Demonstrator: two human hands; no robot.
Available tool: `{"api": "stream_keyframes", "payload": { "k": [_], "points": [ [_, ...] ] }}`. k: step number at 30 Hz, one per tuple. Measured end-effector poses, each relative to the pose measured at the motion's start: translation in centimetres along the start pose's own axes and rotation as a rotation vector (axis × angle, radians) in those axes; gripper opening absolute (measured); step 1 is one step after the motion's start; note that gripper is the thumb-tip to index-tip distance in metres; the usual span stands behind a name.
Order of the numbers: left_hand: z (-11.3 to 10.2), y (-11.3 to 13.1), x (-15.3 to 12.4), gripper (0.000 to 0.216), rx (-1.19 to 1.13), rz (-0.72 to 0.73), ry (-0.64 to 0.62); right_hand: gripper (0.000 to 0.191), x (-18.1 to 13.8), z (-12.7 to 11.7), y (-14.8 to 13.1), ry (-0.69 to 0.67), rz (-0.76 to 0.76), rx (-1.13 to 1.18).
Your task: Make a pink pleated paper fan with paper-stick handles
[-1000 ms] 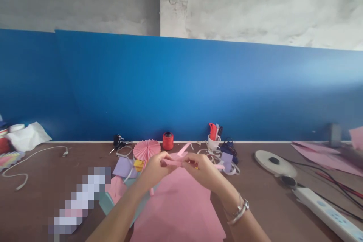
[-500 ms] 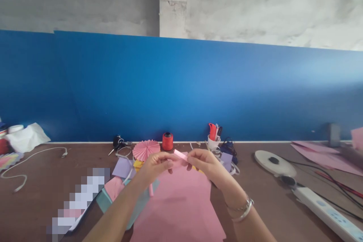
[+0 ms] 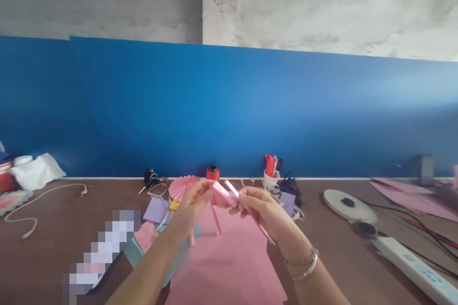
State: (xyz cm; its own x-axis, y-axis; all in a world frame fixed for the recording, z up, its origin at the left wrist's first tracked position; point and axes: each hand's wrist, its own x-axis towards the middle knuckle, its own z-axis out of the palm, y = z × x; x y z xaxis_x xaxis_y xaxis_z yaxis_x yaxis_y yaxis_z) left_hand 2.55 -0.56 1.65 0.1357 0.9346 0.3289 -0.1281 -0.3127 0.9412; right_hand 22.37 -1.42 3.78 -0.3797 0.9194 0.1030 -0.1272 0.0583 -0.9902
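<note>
Above the pink paper sheets, my left hand pinches one end of a pleated pink paper, its folds partly fanned out. My right hand has its thumb and fingers closed on the other side of that paper. A narrow folded pink strip sticks out past the right fingers; whether it is part of the same paper I cannot tell. Below the left fingers shows another thin pink strip. Behind the left hand stands a round pink pleated rosette.
A red thread spool and a white cup with scissors and pens stand by the blue partition. Purple paper lies left. At right are a white round lid-like disc, a power strip and cables.
The folded pink paper between my hands has spread into open pleats, and the hands have moved slightly apart. The long strip at my right hand now shows.
</note>
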Motion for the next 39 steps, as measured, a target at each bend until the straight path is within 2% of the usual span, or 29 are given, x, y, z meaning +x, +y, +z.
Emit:
{"api": "stream_keyframes", "payload": {
  "k": [5, 9, 15, 24, 31, 39],
  "points": [
    [-0.3, -0.6, 0.1, 0.039, 0.030, 0.009, 0.031, 0.025, 0.0, 0.4, -0.2, 0.097, 0.033, -0.179],
    [-0.2, -0.1, 0.1, 0.038, 0.059, 0.020, 0.039, 0.025, -0.3, 0.8, -0.5, 0.172, 0.022, -0.169],
    [0.1, 0.4, -0.2, 0.033, 0.059, 0.037, -0.001, 0.029, -0.4, 1.3, -0.8, 0.132, 0.091, -0.180],
    [0.3, 0.3, -0.3, 0.032, 0.058, 0.021, 0.000, 0.027, 0.0, 1.4, -0.1, 0.106, 0.093, -0.173],
    [0.7, -0.1, -0.6, 0.026, -0.088, 0.038, -0.031, 0.026, 0.3, 1.3, 0.5, 0.105, 0.096, -0.126],
    [2.3, 0.2, -1.0, 0.018, -0.420, -0.031, -0.060, 0.023, 0.5, 1.6, 0.6, 0.117, 0.086, -0.106]
  ]
}}
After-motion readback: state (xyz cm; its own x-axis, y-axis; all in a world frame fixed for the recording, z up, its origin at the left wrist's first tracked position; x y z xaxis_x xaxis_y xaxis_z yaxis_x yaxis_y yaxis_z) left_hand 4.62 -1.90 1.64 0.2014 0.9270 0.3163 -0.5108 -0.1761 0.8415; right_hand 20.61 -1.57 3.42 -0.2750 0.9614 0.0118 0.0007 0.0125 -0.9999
